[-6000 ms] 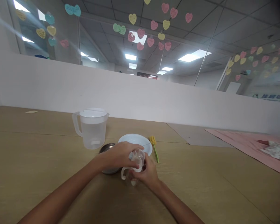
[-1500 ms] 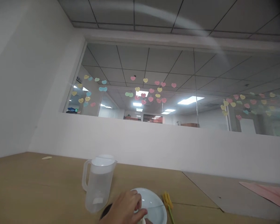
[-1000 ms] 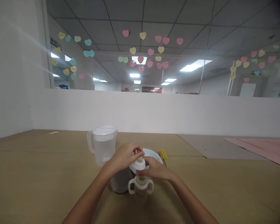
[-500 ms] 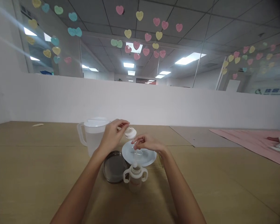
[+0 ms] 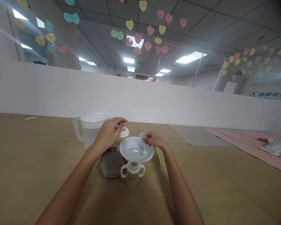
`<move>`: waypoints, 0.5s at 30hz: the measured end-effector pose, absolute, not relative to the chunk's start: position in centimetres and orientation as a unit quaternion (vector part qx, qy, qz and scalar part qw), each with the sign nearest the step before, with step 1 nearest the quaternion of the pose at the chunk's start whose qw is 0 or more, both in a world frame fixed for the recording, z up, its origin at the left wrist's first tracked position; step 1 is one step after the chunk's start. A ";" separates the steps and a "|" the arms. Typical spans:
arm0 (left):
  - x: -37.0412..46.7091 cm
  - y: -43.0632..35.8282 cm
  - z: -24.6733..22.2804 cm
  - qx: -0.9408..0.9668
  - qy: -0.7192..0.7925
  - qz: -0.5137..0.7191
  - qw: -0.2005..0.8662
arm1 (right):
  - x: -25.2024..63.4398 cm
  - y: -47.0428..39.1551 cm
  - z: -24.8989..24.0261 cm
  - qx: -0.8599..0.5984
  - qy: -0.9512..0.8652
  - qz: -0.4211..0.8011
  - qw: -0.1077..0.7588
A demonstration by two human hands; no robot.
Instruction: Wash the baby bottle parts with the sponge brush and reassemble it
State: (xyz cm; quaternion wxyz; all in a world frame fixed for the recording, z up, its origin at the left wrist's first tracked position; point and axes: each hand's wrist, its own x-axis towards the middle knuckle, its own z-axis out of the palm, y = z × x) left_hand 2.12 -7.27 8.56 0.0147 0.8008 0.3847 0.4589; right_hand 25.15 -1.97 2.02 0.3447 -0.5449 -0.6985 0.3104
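Note:
My left hand (image 5: pixel 110 132) pinches the top of a white bottle lid (image 5: pixel 124 132), just behind the bowl. My right hand (image 5: pixel 155 139) is closed at the bowl's right side. At its fingertips is a small round translucent piece (image 5: pixel 142 135), and below them hangs a thin clear stem with a white knob (image 5: pixel 144 152), over the bowl. Whether these two are one piece I cannot tell. The pale blue shallow bowl (image 5: pixel 125 153) sits between my hands. In front of it stands an uncapped two-handled baby bottle (image 5: pixel 133 170), upright with its mouth showing.
A lidded translucent pitcher (image 5: pixel 90 132) stands left, partly behind my left hand. Left of the bottle lies a dark metal dish (image 5: pixel 111 164). A green strip (image 5: pixel 157 155) lies right of the bowl. Far right is a pink cloth (image 5: pixel 229 137) with a patterned fabric item (image 5: pixel 278 148).
My right hand has moved right and up, away from above the bottle, with the clear stem now over the bowl. My left hand keeps the lid near the pitcher. The view has shifted slightly.

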 end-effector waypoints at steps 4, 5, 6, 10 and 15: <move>2.2 -7.5 8.5 0.814 0.380 0.439 0.006 | 25.7 -1.1 0.8 -0.580 -0.715 0.276 0.277; 2.3 -7.5 8.4 0.819 0.378 0.432 0.004 | 25.8 -0.9 0.6 -0.588 -0.715 0.267 0.269; 2.3 -7.5 8.3 0.823 0.376 0.425 0.003 | 25.8 -0.7 0.5 -0.596 -0.715 0.256 0.262; 2.4 -7.3 8.0 0.836 0.373 0.403 -0.001 | 25.5 -0.3 0.0 -0.632 -0.718 0.181 0.227; 2.3 -7.3 8.0 0.839 0.376 0.394 -0.003 | 24.3 -0.3 -0.3 -0.678 -0.708 0.075 0.183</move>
